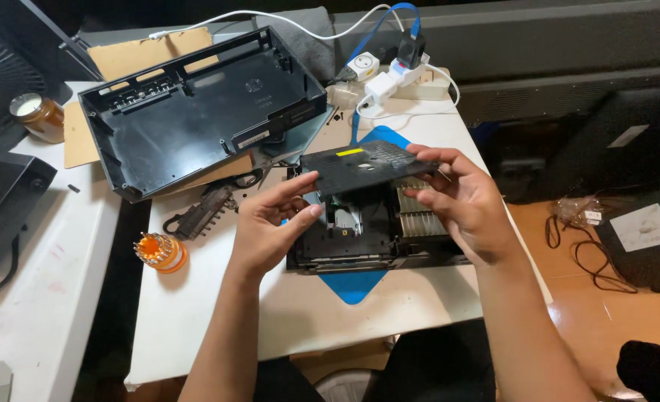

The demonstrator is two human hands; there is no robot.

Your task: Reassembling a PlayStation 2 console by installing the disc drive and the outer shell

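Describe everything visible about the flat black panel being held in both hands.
The flat black panel is a thin, roughly rectangular plate, matte like plastic or coated metal, with a small yellow sticker near its far left edge and a ribbed or grilled patch towards the right. It is tilted, raised above the opened black device. The left hand pinches its left corner; the right hand grips its right edge.

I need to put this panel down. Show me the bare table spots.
Bare white table lies in front of the opened device, and left of it by the orange bit holder. Behind, the black shell, loose parts and power strip crowd it.
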